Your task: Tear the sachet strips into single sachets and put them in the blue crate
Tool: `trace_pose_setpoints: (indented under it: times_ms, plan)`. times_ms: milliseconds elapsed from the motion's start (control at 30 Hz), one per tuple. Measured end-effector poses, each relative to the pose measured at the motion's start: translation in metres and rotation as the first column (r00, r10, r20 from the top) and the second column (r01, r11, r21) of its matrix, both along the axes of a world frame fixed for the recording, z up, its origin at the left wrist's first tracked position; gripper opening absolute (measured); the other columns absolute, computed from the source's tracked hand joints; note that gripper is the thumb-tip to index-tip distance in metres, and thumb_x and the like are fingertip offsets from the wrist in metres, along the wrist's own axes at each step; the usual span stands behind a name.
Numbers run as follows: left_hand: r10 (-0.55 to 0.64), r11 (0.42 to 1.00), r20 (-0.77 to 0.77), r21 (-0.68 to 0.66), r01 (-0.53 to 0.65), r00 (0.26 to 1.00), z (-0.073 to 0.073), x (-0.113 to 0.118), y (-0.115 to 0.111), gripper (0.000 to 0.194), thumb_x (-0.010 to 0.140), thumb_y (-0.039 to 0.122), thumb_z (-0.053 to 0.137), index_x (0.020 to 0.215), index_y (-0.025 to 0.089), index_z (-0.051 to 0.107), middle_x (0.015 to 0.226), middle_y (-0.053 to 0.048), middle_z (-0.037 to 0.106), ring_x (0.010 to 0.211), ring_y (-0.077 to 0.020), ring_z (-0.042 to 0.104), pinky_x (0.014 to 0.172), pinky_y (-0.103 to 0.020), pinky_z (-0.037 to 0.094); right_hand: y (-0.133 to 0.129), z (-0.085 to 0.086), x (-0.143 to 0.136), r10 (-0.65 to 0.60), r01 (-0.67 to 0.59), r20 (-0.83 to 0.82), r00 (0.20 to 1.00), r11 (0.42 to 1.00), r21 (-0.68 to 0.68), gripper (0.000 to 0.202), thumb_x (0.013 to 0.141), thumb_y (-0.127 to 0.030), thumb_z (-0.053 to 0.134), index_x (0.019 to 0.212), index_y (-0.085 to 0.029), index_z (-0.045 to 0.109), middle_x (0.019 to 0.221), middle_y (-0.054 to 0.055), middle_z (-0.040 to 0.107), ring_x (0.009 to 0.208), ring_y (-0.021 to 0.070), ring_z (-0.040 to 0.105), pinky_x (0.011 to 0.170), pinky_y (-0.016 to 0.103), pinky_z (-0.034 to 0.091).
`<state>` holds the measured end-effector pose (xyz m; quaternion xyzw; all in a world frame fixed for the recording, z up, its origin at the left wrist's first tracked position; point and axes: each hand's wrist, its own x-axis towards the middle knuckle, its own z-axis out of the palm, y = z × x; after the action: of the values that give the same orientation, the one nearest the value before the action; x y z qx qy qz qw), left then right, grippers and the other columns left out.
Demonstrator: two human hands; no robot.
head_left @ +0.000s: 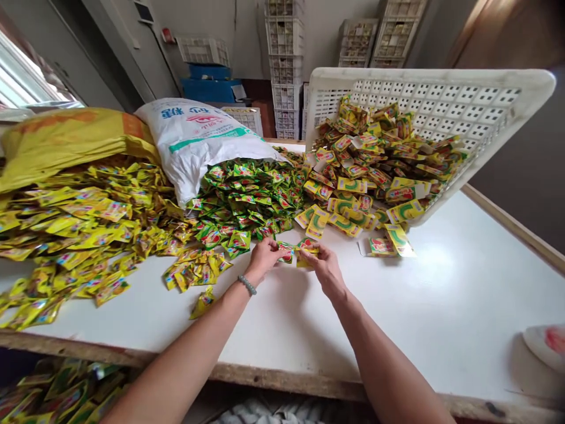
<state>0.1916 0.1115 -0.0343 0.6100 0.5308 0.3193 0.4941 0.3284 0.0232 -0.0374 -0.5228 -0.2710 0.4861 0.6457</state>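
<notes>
My left hand (263, 259), with a beaded bracelet at its wrist, pinches a small green sachet (286, 252) with red print. Close beside it, my right hand (324, 265) grips a small yellow and green box (304, 258); its fingers cover part of the box. The sachet's right end is near or touching the box; I cannot tell whether it is inside. Behind my left hand lies a heap of green sachets (251, 194) spilling from a white woven sack (198, 135). Loose small boxes (348, 221) lie just beyond my right hand.
A tilted white plastic crate (494, 112) holds many small boxes at the back right. Yellow sachets (79, 224) spread from a yellow sack (75, 138) on the left. A white object (545, 341) sits at the right edge. More boxes (57, 391) lie below the table edge.
</notes>
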Motion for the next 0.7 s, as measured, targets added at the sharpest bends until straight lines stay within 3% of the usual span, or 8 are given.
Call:
trace_pose_setpoints:
  times_ms: [100, 233, 400, 533, 633, 700]
  plan:
    - [-0.021, 0.998, 0.193, -0.057, 0.033, 0.981, 0.005, -0.001, -0.025, 0.034, 0.062, 0.033, 0.075, 0.085, 0.020, 0.052, 0.074, 0.000, 0.066, 0.070, -0.0161, 0.063, 0.062, -0.026, 0.046, -0.001, 0.004, -0.006, 0.010, -0.005, -0.131, 0.991, 0.999, 0.040, 0.046, 0.056, -0.043, 0.085, 0.084, -0.018, 0.059, 0.078, 0.002, 0.069, 0.070, 0.0165, 0.064, 0.070, 0.029, 0.050]
    - [0.015, 0.988, 0.414, -0.148, 0.051, 0.910, 0.017, -0.007, -0.047, 0.038, 0.060, 0.030, 0.076, 0.090, 0.019, 0.056, 0.082, 0.000, 0.069, 0.077, -0.0143, 0.063, 0.065, -0.024, 0.044, -0.003, 0.004, -0.013, 0.011, -0.009, -0.056, 0.998, 0.999, 0.045, 0.042, 0.061, -0.046, 0.081, 0.082, -0.019, 0.057, 0.075, 0.000, 0.064, 0.069, 0.0144, 0.059, 0.069, 0.027, 0.048]
    - [0.039, 0.980, 0.457, -0.191, 0.055, 0.889, 0.023, -0.007, -0.049, 0.045, 0.057, 0.037, 0.083, 0.087, 0.019, 0.054, 0.072, 0.002, 0.069, 0.073, -0.0154, 0.065, 0.069, -0.026, 0.046, -0.002, 0.001, -0.018, -0.001, 0.000, 0.041, 0.999, 0.999, 0.039, 0.040, 0.062, -0.046, 0.079, 0.079, -0.019, 0.055, 0.072, -0.002, 0.060, 0.065, 0.0131, 0.055, 0.063, 0.025, 0.044]
    - [0.069, 0.986, 0.463, -0.167, 0.010, 0.883, 0.020, 0.002, -0.044, 0.053, 0.046, 0.040, 0.089, 0.080, 0.018, 0.056, 0.059, 0.004, 0.065, 0.061, -0.0152, 0.064, 0.068, -0.028, 0.048, -0.003, 0.007, -0.015, 0.035, -0.038, -0.054, 0.998, 0.998, -0.050, 0.046, 0.056, -0.043, 0.082, 0.088, -0.019, 0.058, 0.076, -0.001, 0.066, 0.066, 0.0136, 0.058, 0.060, 0.024, 0.042]
    - [0.055, 0.991, 0.454, -0.136, 0.008, 0.889, 0.018, 0.013, -0.040, 0.051, 0.047, 0.043, 0.088, 0.078, 0.017, 0.059, 0.059, 0.003, 0.066, 0.058, -0.0140, 0.063, 0.064, -0.027, 0.048, -0.004, 0.013, -0.005, 0.150, -0.155, -0.075, 0.986, 0.986, -0.069, 0.042, 0.057, -0.045, 0.081, 0.083, -0.018, 0.062, 0.074, 0.002, 0.069, 0.066, 0.0149, 0.060, 0.061, 0.025, 0.043]
    - [0.069, 0.990, 0.410, -0.142, -0.012, 0.910, 0.018, 0.019, -0.035, 0.046, 0.052, 0.044, 0.086, 0.079, 0.016, 0.060, 0.060, 0.002, 0.067, 0.057, -0.0126, 0.062, 0.060, -0.024, 0.047, -0.002, 0.014, 0.007, 0.095, -0.096, -0.041, 0.995, 0.995, -0.031, 0.040, 0.059, -0.046, 0.080, 0.081, -0.017, 0.064, 0.076, 0.004, 0.070, 0.069, 0.0170, 0.063, 0.065, 0.027, 0.046]
